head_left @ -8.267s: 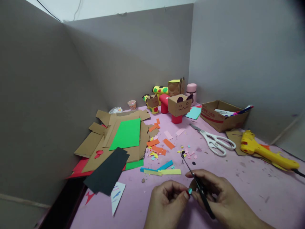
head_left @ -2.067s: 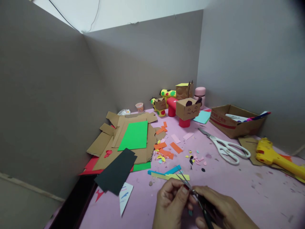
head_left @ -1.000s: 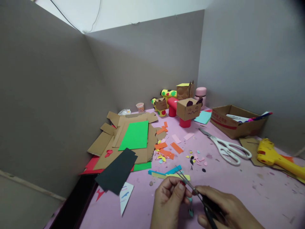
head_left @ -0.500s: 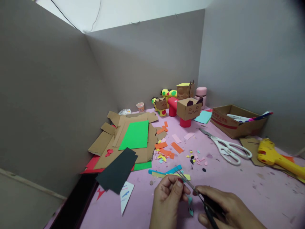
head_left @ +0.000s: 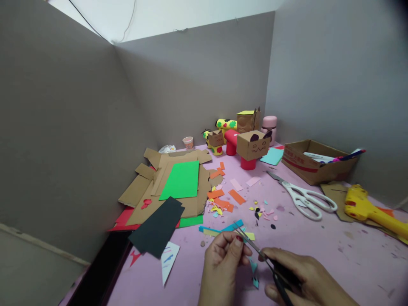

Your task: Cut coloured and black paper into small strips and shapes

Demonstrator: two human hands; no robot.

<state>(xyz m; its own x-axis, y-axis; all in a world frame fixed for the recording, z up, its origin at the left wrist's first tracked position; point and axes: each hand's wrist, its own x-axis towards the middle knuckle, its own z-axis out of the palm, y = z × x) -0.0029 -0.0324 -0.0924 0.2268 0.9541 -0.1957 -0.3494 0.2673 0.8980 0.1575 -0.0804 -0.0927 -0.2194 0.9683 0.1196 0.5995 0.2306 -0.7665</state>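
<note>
Pink bench [head_left: 318,246] littered with paper scraps, between grey partition walls. Left hand [head_left: 223,265], fingers curled, pinches a small teal paper scrap [head_left: 253,267] low in front. Right hand [head_left: 302,282] grips thin black-handled scissors [head_left: 255,248], blades slightly parted beside the scrap.

Small scissors [head_left: 255,248]: thin metal blades. Teal scrap [head_left: 253,267]: matt paper. Table [head_left: 318,255]: matt pink, stained.
</note>
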